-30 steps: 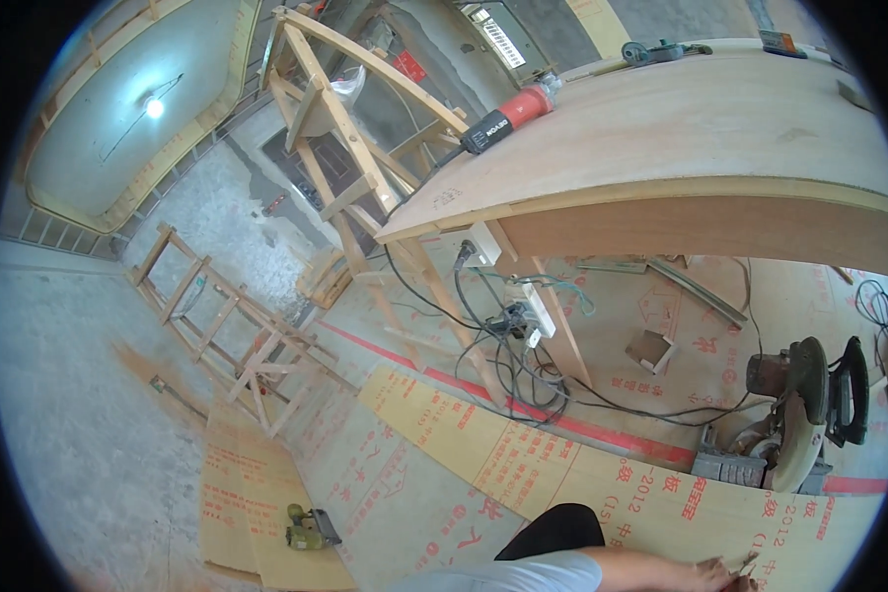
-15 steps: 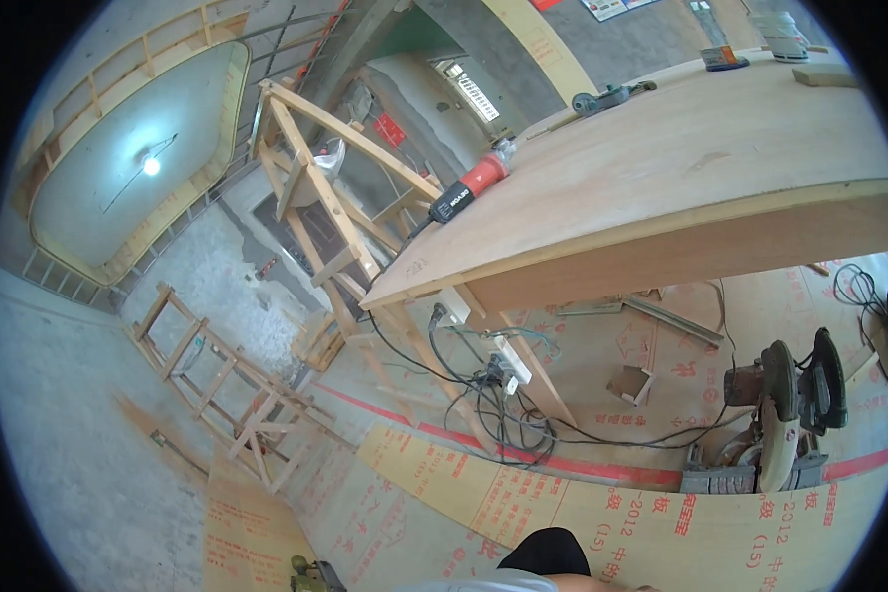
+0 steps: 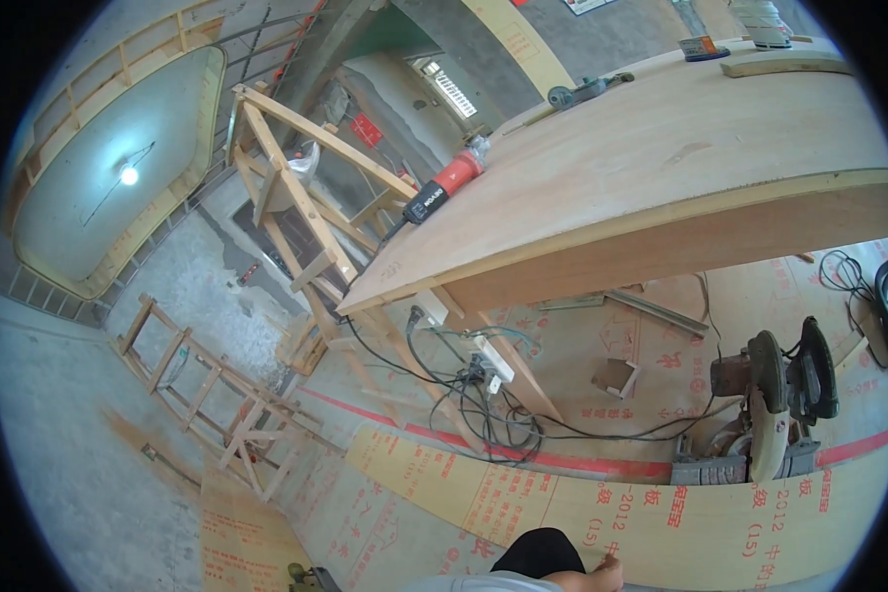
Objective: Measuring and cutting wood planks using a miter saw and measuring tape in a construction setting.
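At the lower edge shows a hand [image 3: 607, 573], cut off by the frame. Its forearm comes from the side of a white sleeve [image 3: 483, 584], so it looks like my left hand. It is beside a rounded black thing [image 3: 543, 553], perhaps dark clothing over a knee. Whether the fingers are closed, or hold anything, does not show. My right hand is out of view. Beyond, a red and black angle grinder [image 3: 446, 187] lies on the near left part of a wooden worktable [image 3: 602, 178].
A circular saw-like power tool [image 3: 760, 414] stands on the printed floor sheeting [image 3: 602, 503]. Tangled cables [image 3: 503, 419] and a power strip [image 3: 491, 360] hang by the table leg. Wooden trestles [image 3: 296, 187] stand left. A bottle [image 3: 696, 35] and bucket [image 3: 760, 25] are on the tabletop.
The whole view has shifted, so the table and tools sit slightly farther left. More of the hand and forearm has come into sight at the lower edge.
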The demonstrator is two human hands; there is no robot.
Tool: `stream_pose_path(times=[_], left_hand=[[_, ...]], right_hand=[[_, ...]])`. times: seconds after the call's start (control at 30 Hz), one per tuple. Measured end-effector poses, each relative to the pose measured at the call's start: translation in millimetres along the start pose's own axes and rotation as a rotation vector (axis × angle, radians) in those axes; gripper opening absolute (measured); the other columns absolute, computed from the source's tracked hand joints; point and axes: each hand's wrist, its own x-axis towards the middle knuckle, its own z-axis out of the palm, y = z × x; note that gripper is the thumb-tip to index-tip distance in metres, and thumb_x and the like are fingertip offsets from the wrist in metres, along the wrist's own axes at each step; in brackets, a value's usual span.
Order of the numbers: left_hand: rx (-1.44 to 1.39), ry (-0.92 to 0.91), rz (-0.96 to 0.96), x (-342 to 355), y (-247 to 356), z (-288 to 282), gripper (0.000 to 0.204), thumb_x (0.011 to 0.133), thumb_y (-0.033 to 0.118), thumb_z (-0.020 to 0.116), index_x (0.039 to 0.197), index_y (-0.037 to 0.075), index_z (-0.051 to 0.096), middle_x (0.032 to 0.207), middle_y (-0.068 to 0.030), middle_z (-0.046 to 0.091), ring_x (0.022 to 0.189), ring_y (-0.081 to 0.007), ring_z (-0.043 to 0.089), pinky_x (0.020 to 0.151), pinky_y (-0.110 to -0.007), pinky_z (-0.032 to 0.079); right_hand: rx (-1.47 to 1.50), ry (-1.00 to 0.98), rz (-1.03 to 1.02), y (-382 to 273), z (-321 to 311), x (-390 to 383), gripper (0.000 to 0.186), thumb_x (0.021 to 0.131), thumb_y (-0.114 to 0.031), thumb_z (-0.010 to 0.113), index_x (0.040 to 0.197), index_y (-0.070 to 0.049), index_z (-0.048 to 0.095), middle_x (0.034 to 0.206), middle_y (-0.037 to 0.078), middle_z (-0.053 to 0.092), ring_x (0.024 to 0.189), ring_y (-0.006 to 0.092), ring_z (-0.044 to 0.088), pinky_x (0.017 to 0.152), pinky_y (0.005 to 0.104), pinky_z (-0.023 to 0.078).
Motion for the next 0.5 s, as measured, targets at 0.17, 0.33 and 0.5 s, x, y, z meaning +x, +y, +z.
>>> stream_pose_path(times=[0.17,0.33,0.5], left_hand=[[-0.139,0.181,-0.010,20.6,-11.0,3.1,0.046,0.095,0.046,0.055,0.124,0.011,0.060,0.123,-0.0125,0.064,0.106,-0.0241,0.063,0.086,-0.045,0.051],[-0.238,0.395,-0.018,39.6,-28.2,-26.5,0.045,0.096,0.046,0.054,0.124,0.011,0.059,0.121,-0.0109,0.064,0.104,-0.0233,0.063,0.084,-0.046,0.052],[-0.321,0.541,-0.086,41.5,-48.2,-34.3,0.044,0.098,0.045,0.053,0.124,0.010,0.058,0.119,-0.0094,0.065,0.103,-0.0225,0.063,0.082,-0.047,0.053]], right_hand=[[0.521,-0.095,0.039,-14.8,-132.3,-28.6,0.071,0.093,-0.040,0.054,0.154,-0.019,0.024,0.162,0.017,0.012,0.147,0.0396,0.019,0.109,0.0681,0.028],[0.506,0.149,-0.194,-63.4,-174.2,9.3,0.068,0.094,-0.040,0.055,0.152,-0.017,0.029,0.155,0.016,0.025,0.142,0.0362,0.029,0.110,0.0622,0.029],[0.460,0.359,-0.339,-110.2,-188.8,82.0,0.064,0.095,-0.040,0.056,0.151,-0.015,0.035,0.149,0.015,0.039,0.137,0.0329,0.038,0.111,0.0563,0.030]])
